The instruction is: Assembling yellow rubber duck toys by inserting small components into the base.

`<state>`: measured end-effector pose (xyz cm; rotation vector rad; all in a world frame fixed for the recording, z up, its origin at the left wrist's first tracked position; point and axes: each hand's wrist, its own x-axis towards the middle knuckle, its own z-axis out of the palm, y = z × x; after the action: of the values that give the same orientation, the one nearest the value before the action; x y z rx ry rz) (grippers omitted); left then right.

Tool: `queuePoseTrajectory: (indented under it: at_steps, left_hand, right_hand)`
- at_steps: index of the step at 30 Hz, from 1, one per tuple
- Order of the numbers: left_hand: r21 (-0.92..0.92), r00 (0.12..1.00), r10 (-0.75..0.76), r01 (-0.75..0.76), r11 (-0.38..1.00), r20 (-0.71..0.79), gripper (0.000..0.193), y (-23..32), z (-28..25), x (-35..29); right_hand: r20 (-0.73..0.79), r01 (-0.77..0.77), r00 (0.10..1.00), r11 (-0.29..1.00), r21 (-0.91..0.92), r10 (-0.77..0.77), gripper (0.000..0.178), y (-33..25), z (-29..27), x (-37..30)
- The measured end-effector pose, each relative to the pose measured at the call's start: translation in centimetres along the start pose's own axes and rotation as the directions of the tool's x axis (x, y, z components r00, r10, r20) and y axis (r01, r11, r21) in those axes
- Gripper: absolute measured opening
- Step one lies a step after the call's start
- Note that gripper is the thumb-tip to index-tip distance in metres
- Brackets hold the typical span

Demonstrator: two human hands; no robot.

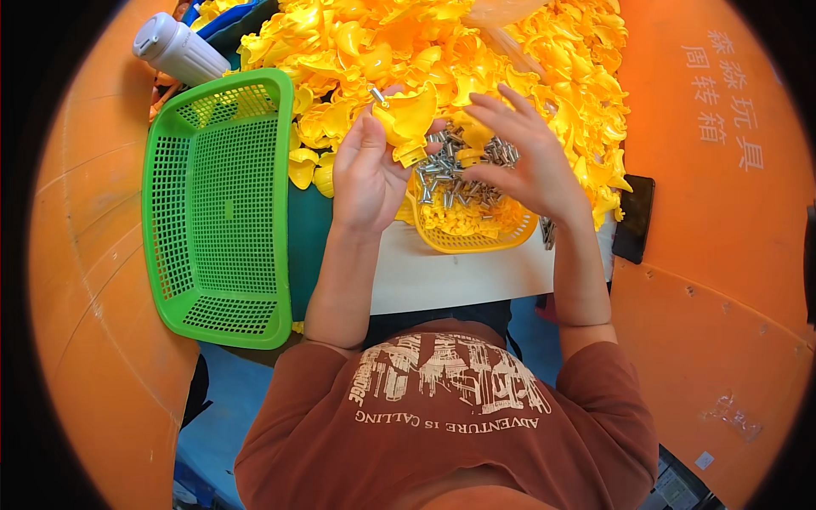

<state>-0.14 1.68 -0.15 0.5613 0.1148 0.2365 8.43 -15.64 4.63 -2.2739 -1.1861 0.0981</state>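
My left hand (364, 189) grips a curved yellow plastic shell piece (410, 117) between thumb and fingers. A small silver metal cylinder (379, 98) shows at the piece's upper left edge, by my fingertips; whether it is seated in the plastic I cannot tell. To the right, my right hand (537, 157) is raised with its fingers spread, and nothing shows in it. Below and between the hands is a yellow basket (476, 244). Many small silver metal cylinders (442, 174) and little yellow plastic bits (459, 221) lie in it, partly hidden by my right hand.
A large heap of yellow plastic shells (340, 42) covers the far side. At left stands a green mesh basket (225, 204), with a pale lidded bottle (178, 49) behind it. A dark phone (634, 219) lies at right. Orange panels (714, 246) flank both sides.
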Motion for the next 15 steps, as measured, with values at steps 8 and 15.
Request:
queuePoseTrajectory:
  at_steps: [8, 15]
  left_hand:
    - [0.081, 0.997, -0.073, 0.07, 0.994, 0.033, 0.039, -0.6, 0.1, 0.3]
    - [0.083, 0.995, -0.103, 0.102, 0.991, 0.003, 0.039, -0.8, 0.5, 0.1]
  right_hand:
    - [-0.056, -0.078, 0.995, 0.985, 0.157, 0.087, 0.054, 1.6, 0.7, -1.2]
    - [-0.136, 0.13, 0.984, 0.987, 0.091, -0.117, 0.044, 0.8, 0.8, -0.5]
